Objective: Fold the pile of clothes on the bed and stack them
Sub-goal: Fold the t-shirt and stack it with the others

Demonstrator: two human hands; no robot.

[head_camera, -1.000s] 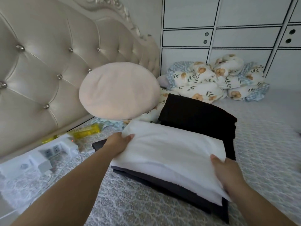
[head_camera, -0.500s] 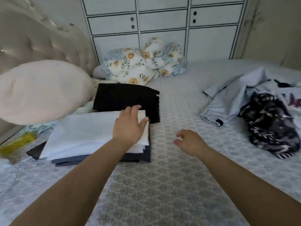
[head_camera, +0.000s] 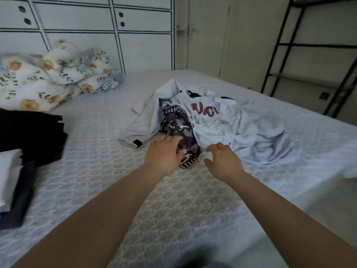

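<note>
Your bed [head_camera: 100, 132] carries a loose pile [head_camera: 222, 122] of pale blue clothes ahead of you, with a dark patterned garment [head_camera: 177, 124] at its near edge. The folded stack [head_camera: 17, 171], black with a white piece, sits at the far left. Your left hand [head_camera: 164, 151] rests with relaxed fingers on the dark garment; your right hand [head_camera: 224, 161] hovers just beside it, fingers loosely curled, holding nothing.

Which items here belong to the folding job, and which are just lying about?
Job:
dark patterned garment, under the left hand
pale blue clothes, near the right hand
folded stack
folded black garment

Lying about:
floral bedding
black ladder frame
</note>
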